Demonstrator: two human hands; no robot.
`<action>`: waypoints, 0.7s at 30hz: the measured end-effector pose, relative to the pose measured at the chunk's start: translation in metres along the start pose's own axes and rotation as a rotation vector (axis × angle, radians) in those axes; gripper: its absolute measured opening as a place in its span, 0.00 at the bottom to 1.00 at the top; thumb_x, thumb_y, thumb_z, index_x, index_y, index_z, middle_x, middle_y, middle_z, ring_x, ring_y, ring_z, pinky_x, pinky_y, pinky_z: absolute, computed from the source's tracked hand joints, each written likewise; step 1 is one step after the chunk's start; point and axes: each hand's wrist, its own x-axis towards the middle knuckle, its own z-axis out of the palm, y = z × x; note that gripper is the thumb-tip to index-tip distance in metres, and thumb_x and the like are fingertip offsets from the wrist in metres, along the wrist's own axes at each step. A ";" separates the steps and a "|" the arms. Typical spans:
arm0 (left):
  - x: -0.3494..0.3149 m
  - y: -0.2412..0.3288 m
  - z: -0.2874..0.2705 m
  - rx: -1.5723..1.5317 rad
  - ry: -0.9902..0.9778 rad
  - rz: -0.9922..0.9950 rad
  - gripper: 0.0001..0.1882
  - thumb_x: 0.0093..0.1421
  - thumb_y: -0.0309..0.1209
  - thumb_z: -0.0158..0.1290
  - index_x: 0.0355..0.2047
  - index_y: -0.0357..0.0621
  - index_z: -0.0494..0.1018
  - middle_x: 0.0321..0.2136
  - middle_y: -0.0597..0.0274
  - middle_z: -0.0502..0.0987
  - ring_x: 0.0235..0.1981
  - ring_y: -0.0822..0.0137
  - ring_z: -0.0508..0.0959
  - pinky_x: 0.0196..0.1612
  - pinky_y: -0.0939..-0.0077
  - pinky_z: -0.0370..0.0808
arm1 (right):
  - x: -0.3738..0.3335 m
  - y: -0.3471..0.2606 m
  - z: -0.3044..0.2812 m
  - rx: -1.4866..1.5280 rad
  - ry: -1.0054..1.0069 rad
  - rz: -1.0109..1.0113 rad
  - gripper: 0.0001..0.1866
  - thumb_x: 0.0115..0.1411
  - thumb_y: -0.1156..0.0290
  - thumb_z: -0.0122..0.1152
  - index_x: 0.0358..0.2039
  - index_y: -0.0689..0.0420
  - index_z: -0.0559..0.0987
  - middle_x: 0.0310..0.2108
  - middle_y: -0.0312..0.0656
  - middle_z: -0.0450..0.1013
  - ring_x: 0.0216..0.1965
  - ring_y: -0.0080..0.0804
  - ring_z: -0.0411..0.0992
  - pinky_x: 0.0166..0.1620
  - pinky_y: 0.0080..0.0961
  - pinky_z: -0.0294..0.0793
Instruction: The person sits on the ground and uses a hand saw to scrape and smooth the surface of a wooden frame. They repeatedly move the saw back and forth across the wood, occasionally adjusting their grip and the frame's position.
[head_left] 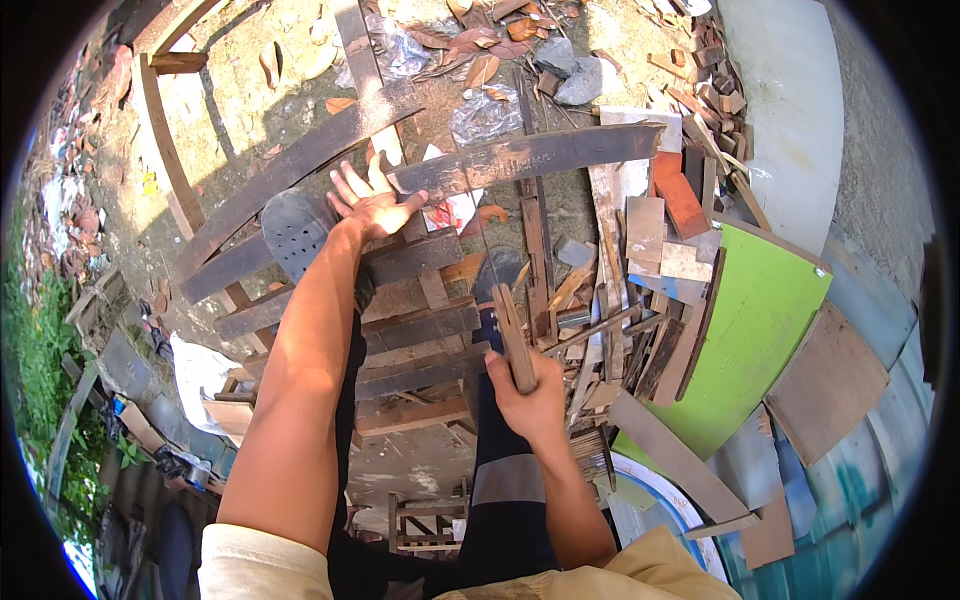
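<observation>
Out on the littered ground (pixel 250 120), just ahead of the person's feet, is the dark, slightly bowed board (pixel 560 152) this all hangs on. Its long axis runs left to right, with the right end tipped a little further away from the body, towards the scrap wood pile.

Left hand (pixel 378 212) is the nearer one, no contest: it's right on the board's left end, fingers spread and palm down, not wrapped around anything. Looks like it's bracing the board to me, but I can't tell how hard it's pressing.

Right hand (pixel 528 395) is closed around a wooden handle (pixel 512 335), back towards the body and well apart from the board. From there the board lies straight ahead, most of its length off to the right. A thin line, probably a blade (pixel 479 230), runs from the handle up to the board, close to the left hand. Pretty faint, so I can't say whether it's touching. Either way, handle and line point roughly crosswise to the board, and I'd say that crossing angle is the bit that matters.

Left sandal (pixel 297 232) is by the left forearm, next to more dark slats, and there's a green panel (pixel 750 310) over on the right.
</observation>
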 end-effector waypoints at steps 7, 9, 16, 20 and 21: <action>-0.005 0.008 -0.004 -0.006 -0.047 -0.010 0.68 0.50 0.76 0.50 0.74 0.55 0.23 0.71 0.30 0.18 0.71 0.31 0.17 0.67 0.29 0.22 | 0.045 0.007 0.001 -0.102 -0.054 0.004 0.13 0.62 0.70 0.63 0.23 0.63 0.77 0.13 0.42 0.66 0.16 0.25 0.65 0.24 0.31 0.65; -0.008 0.019 -0.010 -0.023 -0.041 0.016 0.68 0.50 0.76 0.50 0.74 0.56 0.23 0.71 0.30 0.18 0.71 0.32 0.17 0.68 0.30 0.22 | 0.138 0.002 0.037 -0.016 0.011 -0.070 0.15 0.60 0.65 0.61 0.23 0.65 0.77 0.12 0.44 0.68 0.16 0.31 0.66 0.26 0.36 0.67; -0.003 0.012 -0.007 0.015 -0.024 0.000 0.68 0.50 0.79 0.47 0.74 0.53 0.26 0.71 0.29 0.19 0.70 0.30 0.17 0.67 0.29 0.24 | 0.091 -0.014 0.021 -0.040 -0.035 0.012 0.13 0.61 0.68 0.60 0.22 0.63 0.76 0.13 0.35 0.65 0.18 0.21 0.63 0.24 0.28 0.62; 0.000 0.008 0.003 -0.051 0.039 0.055 0.68 0.50 0.76 0.51 0.74 0.54 0.27 0.71 0.30 0.19 0.70 0.30 0.17 0.67 0.30 0.22 | -0.042 -0.046 -0.027 0.026 -0.001 0.036 0.13 0.61 0.72 0.64 0.21 0.62 0.75 0.14 0.36 0.66 0.18 0.19 0.62 0.23 0.28 0.62; -0.005 0.003 0.005 -0.066 0.050 0.034 0.68 0.50 0.75 0.52 0.74 0.54 0.27 0.71 0.30 0.19 0.70 0.31 0.16 0.66 0.30 0.20 | -0.037 -0.042 -0.028 0.026 -0.035 0.036 0.13 0.61 0.72 0.64 0.21 0.62 0.75 0.14 0.36 0.66 0.18 0.19 0.62 0.23 0.28 0.62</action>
